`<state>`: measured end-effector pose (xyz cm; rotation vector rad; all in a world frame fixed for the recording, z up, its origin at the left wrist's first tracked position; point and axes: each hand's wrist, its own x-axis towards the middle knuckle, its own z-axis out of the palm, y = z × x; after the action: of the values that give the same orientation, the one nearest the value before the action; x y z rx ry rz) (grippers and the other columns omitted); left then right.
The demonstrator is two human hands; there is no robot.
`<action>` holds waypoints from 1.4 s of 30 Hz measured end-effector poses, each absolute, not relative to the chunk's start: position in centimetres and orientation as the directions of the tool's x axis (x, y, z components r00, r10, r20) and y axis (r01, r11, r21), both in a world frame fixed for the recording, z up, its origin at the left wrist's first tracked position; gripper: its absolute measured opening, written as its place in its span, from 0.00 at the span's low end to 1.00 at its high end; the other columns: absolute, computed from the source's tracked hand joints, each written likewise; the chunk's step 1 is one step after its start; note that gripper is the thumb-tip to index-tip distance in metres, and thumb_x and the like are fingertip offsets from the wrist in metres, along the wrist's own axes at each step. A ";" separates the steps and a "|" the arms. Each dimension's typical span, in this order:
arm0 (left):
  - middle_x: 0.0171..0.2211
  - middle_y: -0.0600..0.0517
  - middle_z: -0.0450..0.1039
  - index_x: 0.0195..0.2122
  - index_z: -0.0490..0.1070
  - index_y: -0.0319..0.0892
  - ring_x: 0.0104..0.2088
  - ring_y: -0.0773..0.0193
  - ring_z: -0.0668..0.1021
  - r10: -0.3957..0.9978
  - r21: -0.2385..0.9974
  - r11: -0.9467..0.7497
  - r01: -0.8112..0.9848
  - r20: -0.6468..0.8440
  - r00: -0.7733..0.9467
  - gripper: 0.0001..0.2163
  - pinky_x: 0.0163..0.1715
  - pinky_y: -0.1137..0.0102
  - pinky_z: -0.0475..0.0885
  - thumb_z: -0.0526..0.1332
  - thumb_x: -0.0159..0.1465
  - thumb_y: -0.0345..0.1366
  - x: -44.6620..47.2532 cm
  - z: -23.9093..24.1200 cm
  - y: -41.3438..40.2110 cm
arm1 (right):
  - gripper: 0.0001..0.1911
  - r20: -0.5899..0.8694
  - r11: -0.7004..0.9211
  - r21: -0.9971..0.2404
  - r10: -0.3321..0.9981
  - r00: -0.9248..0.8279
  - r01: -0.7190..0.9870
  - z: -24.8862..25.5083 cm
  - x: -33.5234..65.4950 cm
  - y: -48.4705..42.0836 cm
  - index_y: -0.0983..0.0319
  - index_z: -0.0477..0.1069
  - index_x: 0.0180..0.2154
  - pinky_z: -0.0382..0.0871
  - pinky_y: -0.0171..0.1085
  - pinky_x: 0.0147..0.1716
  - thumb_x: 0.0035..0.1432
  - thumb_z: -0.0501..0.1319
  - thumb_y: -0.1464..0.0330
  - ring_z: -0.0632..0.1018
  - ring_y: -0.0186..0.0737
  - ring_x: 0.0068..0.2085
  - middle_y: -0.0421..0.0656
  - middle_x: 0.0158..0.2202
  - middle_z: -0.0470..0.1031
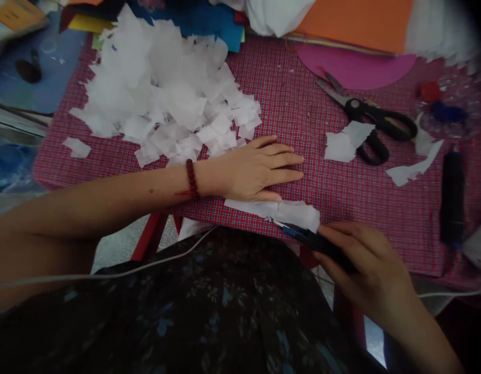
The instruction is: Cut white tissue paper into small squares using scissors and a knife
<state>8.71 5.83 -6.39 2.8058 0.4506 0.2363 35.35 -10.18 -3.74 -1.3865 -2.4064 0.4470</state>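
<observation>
My left hand (pixel 259 169) lies flat on the red checked cloth (pixel 287 111), fingers stretched out and a little apart. A strip of white fabric or paper (pixel 295 213) lies by its thumb, along the table's near edge. My right hand (pixel 365 259) is closed around a dark tool with a blue part (pixel 316 241). Its thin, pale tip points left, at the strip's lower edge; whether it is a cutter or scissors I cannot tell. Beyond my left wrist spreads a heap of white cut pieces (pixel 158 88).
Black-handled scissors (pixel 375 117) lie to the right, beside loose white scraps (pixel 339 148). Farther right are a black cylindrical object (pixel 452 197) and a clear plastic item (pixel 451 104). Orange sheets (pixel 357 23) and a pink sheet (pixel 357 65) lie at the back. A white cord (pixel 147 271) crosses my lap.
</observation>
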 end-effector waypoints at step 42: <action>0.69 0.44 0.60 0.67 0.64 0.46 0.68 0.47 0.61 0.337 0.330 -0.901 0.280 0.127 0.933 0.29 0.67 0.48 0.48 0.51 0.69 0.56 8.8 -6.1 5.2 | 0.16 0.126 0.510 -0.436 0.850 -0.511 0.742 -4.0 33.8 -9.5 0.58 0.70 0.54 0.75 0.51 0.40 0.65 0.62 0.70 0.77 0.52 0.44 0.49 0.44 0.74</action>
<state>8.77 5.25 -6.11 2.7815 0.4553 0.2600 33.80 -9.48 -4.05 -1.3296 -2.4319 0.4720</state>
